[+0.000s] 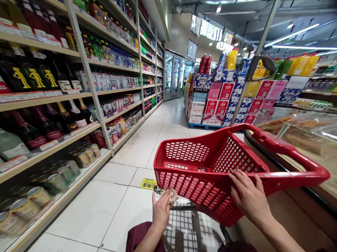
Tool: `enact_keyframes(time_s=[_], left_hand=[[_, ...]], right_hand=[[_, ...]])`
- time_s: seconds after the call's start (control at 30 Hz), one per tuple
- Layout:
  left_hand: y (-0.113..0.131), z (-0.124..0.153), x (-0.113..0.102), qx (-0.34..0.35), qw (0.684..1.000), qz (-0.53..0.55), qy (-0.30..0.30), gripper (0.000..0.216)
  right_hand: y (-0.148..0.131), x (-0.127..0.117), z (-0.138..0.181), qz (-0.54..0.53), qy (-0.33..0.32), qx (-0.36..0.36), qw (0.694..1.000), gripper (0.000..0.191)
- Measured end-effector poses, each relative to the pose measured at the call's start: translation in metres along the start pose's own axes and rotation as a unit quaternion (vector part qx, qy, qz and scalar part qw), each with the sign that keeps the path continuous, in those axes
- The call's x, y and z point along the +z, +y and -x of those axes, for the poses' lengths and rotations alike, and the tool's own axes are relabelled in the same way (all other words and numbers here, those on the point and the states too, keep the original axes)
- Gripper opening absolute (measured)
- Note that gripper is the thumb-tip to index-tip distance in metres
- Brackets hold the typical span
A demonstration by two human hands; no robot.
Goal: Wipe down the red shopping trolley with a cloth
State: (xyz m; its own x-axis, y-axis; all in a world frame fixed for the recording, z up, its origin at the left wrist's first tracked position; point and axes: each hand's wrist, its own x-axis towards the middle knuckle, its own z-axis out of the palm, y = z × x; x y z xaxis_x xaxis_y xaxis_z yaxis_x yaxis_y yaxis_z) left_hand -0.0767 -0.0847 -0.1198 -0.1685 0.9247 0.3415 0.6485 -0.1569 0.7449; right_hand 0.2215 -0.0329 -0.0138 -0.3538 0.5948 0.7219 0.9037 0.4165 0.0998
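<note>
A red plastic shopping basket [203, 162] on a trolley frame stands tilted in front of me in a supermarket aisle. My right hand [248, 197] lies flat on the basket's near outer wall, fingers spread. My left hand [162, 209] is below the basket's lower left corner, fingers pinched round a small crumpled light scrap [173, 196]. The basket's red handle [286, 152] arches to the right. The basket looks empty inside.
Shelves of bottles and tins [58, 108] line the left side. A glass-fronted food counter [307, 138] runs along the right. Stacked red and blue boxes [215, 102] stand ahead on a pallet, fridges [173, 75] behind. White tiled floor [144, 147] stretches down the aisle.
</note>
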Motion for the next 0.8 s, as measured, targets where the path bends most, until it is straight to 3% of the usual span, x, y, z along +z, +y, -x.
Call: enact_keyframes(time_s=[0.1,0.17,0.23,0.27,0.3,0.37,0.43,0.47,0.53,0.6,0.7,0.8], left_hand=[[0.028,0.003,-0.002,-0.092,0.98,0.175,0.028,0.036],[0.052,0.007,-0.002,-0.163,0.924,0.345,0.001,0.033],[0.069,0.009,-0.002,-0.206,0.845,0.489,-0.065,0.038],[0.073,0.007,-0.005,-0.212,0.819,0.523,-0.101,0.043],[0.074,0.002,-0.011,-0.208,0.815,0.526,-0.128,0.047],[0.067,-0.019,-0.029,-0.175,0.875,0.428,-0.146,0.045],[0.053,-0.05,-0.052,-0.106,0.966,0.218,-0.087,0.035],[0.045,-0.067,-0.063,-0.068,0.99,0.102,-0.067,0.039],[0.033,-0.093,-0.079,-0.004,0.993,-0.076,-0.093,0.047],[0.025,-0.108,-0.084,0.037,0.977,-0.158,-0.136,0.045],[0.021,-0.112,-0.08,0.051,0.973,-0.171,-0.145,0.04],[0.019,-0.111,-0.074,0.053,0.978,-0.156,-0.127,0.038]], right_hand=[[-0.048,0.005,0.015,-0.096,0.01,0.046,0.994,0.032],[-0.099,0.015,0.029,-0.21,-0.018,0.056,0.976,0.036],[-0.145,0.027,0.039,-0.292,-0.037,0.07,0.953,0.05],[-0.162,0.033,0.039,-0.311,-0.022,0.091,0.946,0.053],[-0.173,0.039,0.035,-0.326,-0.004,0.097,0.941,0.052],[-0.18,0.049,0.014,-0.341,0.039,0.062,0.937,0.046],[-0.174,0.06,-0.017,-0.338,0.077,-0.02,0.938,0.042],[-0.17,0.067,-0.032,-0.325,0.097,-0.057,0.939,0.04],[-0.166,0.086,-0.049,-0.287,0.118,-0.113,0.944,0.035],[-0.168,0.11,-0.042,-0.256,0.094,-0.163,0.948,0.032],[-0.172,0.136,-0.002,-0.242,0.031,-0.206,0.947,0.03],[-0.166,0.136,0.013,-0.245,0.026,-0.202,0.948,0.032]])
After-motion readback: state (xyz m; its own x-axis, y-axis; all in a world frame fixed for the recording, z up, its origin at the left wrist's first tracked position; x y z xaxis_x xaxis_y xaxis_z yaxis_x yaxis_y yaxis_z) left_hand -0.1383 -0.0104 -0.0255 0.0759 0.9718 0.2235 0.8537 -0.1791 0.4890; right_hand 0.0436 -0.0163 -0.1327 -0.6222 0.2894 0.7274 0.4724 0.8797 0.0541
